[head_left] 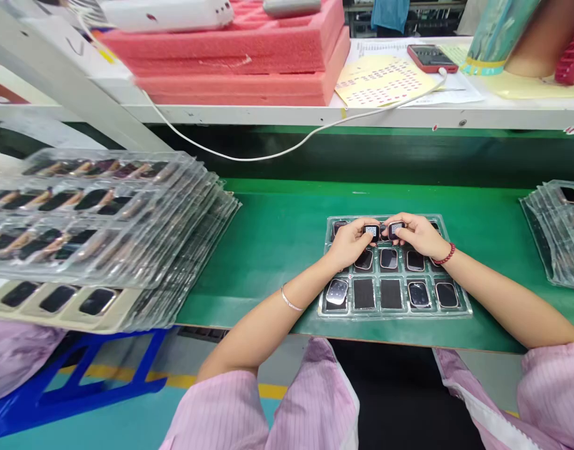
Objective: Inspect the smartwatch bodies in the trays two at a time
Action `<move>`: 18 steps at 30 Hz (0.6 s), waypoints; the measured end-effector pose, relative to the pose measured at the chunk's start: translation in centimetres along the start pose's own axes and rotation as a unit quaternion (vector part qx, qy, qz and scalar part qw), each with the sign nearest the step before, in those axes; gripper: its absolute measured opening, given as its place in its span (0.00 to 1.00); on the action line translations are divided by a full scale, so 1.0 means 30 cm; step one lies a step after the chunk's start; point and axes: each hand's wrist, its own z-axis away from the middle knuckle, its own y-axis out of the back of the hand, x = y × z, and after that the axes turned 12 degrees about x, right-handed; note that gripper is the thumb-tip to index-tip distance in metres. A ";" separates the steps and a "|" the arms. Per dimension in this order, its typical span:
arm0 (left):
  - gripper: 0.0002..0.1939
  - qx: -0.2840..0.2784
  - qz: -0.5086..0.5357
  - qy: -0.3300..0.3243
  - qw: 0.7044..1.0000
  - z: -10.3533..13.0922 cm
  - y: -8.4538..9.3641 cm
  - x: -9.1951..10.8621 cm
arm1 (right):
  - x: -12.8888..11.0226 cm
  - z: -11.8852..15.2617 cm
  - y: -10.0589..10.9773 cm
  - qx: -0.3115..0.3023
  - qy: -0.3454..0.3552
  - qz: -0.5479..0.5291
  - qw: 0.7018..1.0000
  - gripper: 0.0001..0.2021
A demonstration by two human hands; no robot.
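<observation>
My left hand (350, 242) grips a smartwatch body (371, 232) with a lit screen, the thumb lying along its edge. A second lit smartwatch body (395, 230) is pinched in my right hand (421, 235), close beside the first. Both are held just above a clear plastic tray (394, 314) on the green bench. Dark-screened watch bodies, such as one (419, 294) in the front row, sit in its compartments. Two front compartments show only a dark lining (364, 294). At the front left, one watch body (336, 292) lies tilted. My hands hide part of the back row.
Tall stacks of filled clear trays (174, 231) stand on the left; another stack (556, 250) is at the right edge. A shelf above carries pink foam (240, 62), papers (385, 81) and a phone (432, 57). A white cable (268, 157) droops below the shelf edge.
</observation>
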 end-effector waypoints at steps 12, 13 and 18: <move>0.14 0.004 0.018 -0.024 1.000 0.000 -0.004 -0.029 | 0.004 0.000 -0.003 -0.004 0.003 0.007 1.000 0.11; 0.14 0.005 0.020 -0.026 0.999 0.000 -0.004 -0.031 | 0.005 0.001 -0.003 -0.003 0.006 0.006 1.000 0.11; 0.13 0.003 0.025 -0.020 0.999 0.004 -0.007 -0.030 | 0.008 0.005 -0.009 -0.005 0.026 0.006 1.000 0.11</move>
